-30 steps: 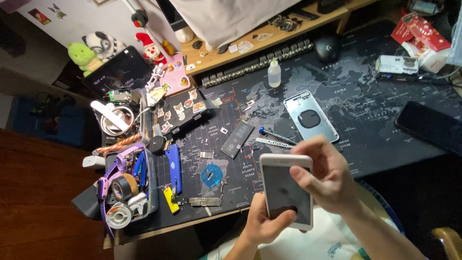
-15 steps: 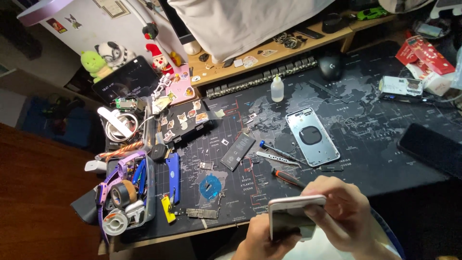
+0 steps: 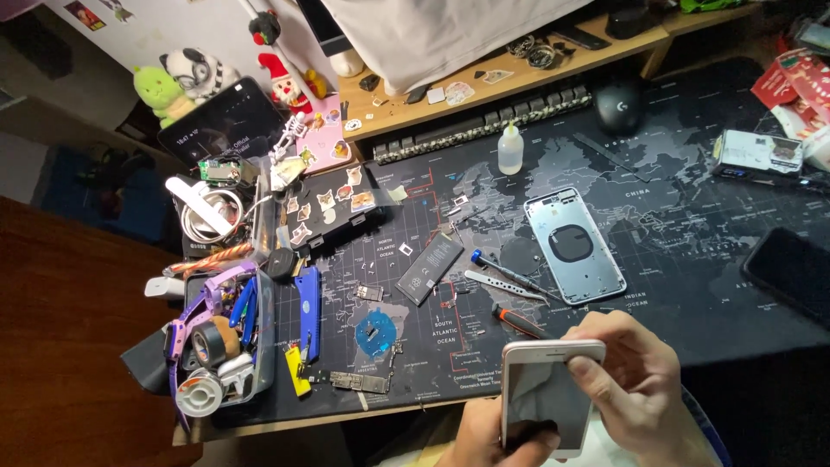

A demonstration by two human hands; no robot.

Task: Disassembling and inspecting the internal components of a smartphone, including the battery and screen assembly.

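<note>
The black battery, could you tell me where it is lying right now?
In the head view, the black battery lies on the dark desk mat, centre-left, left of the silver phone housing and above the blue disc.

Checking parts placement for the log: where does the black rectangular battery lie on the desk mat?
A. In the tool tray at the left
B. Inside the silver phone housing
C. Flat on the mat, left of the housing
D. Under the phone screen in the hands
C: the battery lies bare on the mat, apart from and left of the empty silver phone housing.
</note>
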